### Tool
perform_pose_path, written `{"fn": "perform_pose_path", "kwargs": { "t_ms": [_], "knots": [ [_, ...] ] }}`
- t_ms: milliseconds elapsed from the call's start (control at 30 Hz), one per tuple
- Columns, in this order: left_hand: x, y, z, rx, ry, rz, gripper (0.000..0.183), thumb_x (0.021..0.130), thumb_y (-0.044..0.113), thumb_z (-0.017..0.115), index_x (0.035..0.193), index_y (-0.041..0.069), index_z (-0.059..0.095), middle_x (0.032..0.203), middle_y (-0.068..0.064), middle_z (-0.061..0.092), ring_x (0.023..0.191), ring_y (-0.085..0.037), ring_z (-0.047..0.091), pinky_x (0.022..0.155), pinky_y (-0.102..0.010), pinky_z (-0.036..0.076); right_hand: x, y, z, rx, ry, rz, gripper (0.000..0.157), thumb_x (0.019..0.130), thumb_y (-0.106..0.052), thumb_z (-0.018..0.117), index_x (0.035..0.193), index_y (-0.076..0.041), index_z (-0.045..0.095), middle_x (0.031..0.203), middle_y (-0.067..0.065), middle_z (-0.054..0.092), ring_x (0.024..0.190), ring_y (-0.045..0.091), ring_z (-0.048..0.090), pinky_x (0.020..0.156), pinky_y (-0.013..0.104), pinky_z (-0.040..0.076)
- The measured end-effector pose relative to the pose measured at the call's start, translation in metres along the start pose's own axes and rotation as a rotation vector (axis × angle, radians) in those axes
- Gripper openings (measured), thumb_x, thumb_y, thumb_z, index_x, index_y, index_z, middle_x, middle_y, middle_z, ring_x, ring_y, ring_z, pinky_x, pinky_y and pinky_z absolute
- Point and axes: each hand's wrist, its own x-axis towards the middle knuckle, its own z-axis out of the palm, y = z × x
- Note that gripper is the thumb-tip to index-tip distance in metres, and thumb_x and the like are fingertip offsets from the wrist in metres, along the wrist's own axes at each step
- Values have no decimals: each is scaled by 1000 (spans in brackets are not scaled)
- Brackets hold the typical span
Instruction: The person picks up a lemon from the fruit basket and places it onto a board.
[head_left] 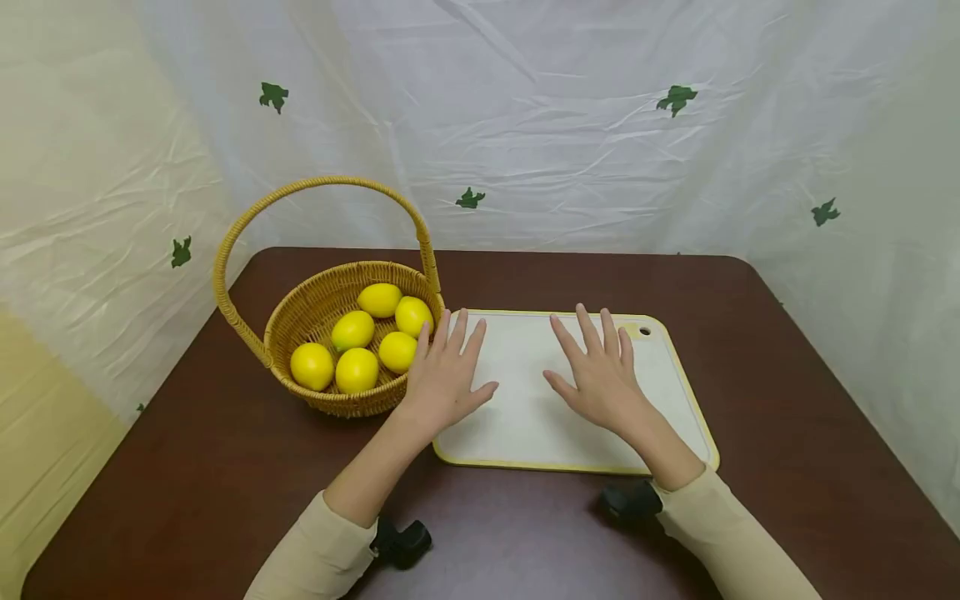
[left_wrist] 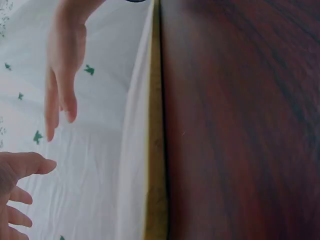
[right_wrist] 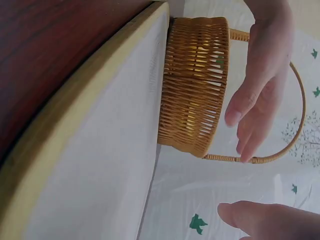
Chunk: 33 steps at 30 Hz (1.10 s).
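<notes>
Fingers (head_left: 457,332) on both hands are straight and fanned out, each thumb set apart from the rest. Working left to right through the head view, I see first a round, golden-brown wicker basket (head_left: 337,406) with a tall arched handle (head_left: 335,180), standing on a dark reddish-brown tabletop (head_left: 787,417). Six bright yellow lemons (head_left: 357,371) show inside it. Next comes the person's left hand (head_left: 442,383), back upward, hiding a bit of the basket's right rim from my angle. Just beside the basket lies a white rectangular cutting board (head_left: 517,433) with rounded corners, a yellow edge and a small hole at its far right corner. Over the board I make out the right hand (head_left: 606,387), spread in the same way — and the right wrist view shows me air between the left hand and the board. Cream sleeves (head_left: 315,542) end short of both wrists — black wrist devices (head_left: 411,543) sit by the cuffs. Behind the table hangs a wrinkled white cloth (head_left: 570,167) with green marks.
</notes>
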Motion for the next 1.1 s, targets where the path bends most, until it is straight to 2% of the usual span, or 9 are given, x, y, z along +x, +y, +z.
{"fn": "perform_pose_path", "kwargs": {
  "t_ms": [100, 267, 400, 500, 633, 700, 933, 1000, 1100],
  "knots": [
    [-7, -8, -9, -36, 39, -23, 76, 85, 50, 55, 145, 12, 26, 148, -16, 22, 137, -33, 14, 108, -51, 5, 3, -3, -1, 15, 29, -29, 69, 89, -38, 56, 146, -15, 25, 149, 22, 10, 135, 42, -5, 101, 62, 3],
    [-23, -33, -23, -101, 120, -85, 65, 87, 41, 57, 140, 9, 37, 138, -18, 40, 131, -37, 28, 106, -51, 13, 15, -11, -5, 50, 63, -95, 67, 89, -36, 56, 145, -13, 27, 148, 22, 14, 135, 43, 2, 101, 62, 11],
    [-40, -56, -32, -182, 181, -156, 56, 87, 37, 59, 132, 7, 48, 132, -18, 47, 124, -36, 39, 101, -51, 27, 25, -20, -11, 63, 95, -142, 65, 90, -35, 56, 144, -11, 29, 148, 21, 17, 134, 41, 9, 99, 61, 17],
    [-54, -73, -38, -270, 185, -219, 53, 87, 37, 59, 128, 6, 52, 128, -16, 51, 118, -35, 45, 95, -50, 35, 33, -28, -15, 79, 102, -178, 63, 90, -34, 56, 143, -10, 32, 147, 20, 21, 133, 41, 14, 99, 60, 21],
    [-73, -95, -41, -379, 147, -329, 50, 89, 38, 55, 128, 6, 52, 129, -16, 50, 118, -36, 44, 93, -53, 36, 44, -37, -22, 152, 24, -237, 61, 91, -34, 55, 142, -8, 34, 144, 20, 28, 130, 41, 23, 101, 55, 23],
    [-83, -105, -41, -418, 151, -386, 49, 90, 37, 54, 128, 6, 52, 127, -17, 50, 115, -37, 44, 89, -55, 37, 49, -40, -26, 196, -31, -261, 60, 91, -34, 54, 141, -7, 35, 143, 21, 31, 129, 40, 26, 101, 53, 24],
    [-120, -138, -35, -535, 311, -585, 33, 91, 28, 54, 110, 1, 61, 111, -20, 57, 93, -37, 58, 74, -48, 49, 72, -55, -33, 258, -138, -316, 57, 92, -35, 53, 140, -7, 38, 141, 18, 35, 128, 36, 30, 102, 50, 26],
    [-126, -145, -33, -564, 331, -654, 33, 91, 29, 53, 108, 2, 60, 107, -20, 59, 92, -37, 59, 73, -48, 49, 80, -60, -34, 273, -164, -338, 56, 92, -34, 53, 139, -7, 39, 140, 17, 36, 128, 35, 31, 102, 49, 26],
    [-130, -154, -30, -620, 336, -741, 40, 92, 34, 50, 114, 1, 54, 109, -21, 59, 97, -36, 57, 76, -47, 47, 91, -67, -34, 310, -217, -394, 53, 92, -31, 53, 138, -6, 41, 138, 16, 40, 127, 33, 33, 102, 46, 27]
  ]
}}
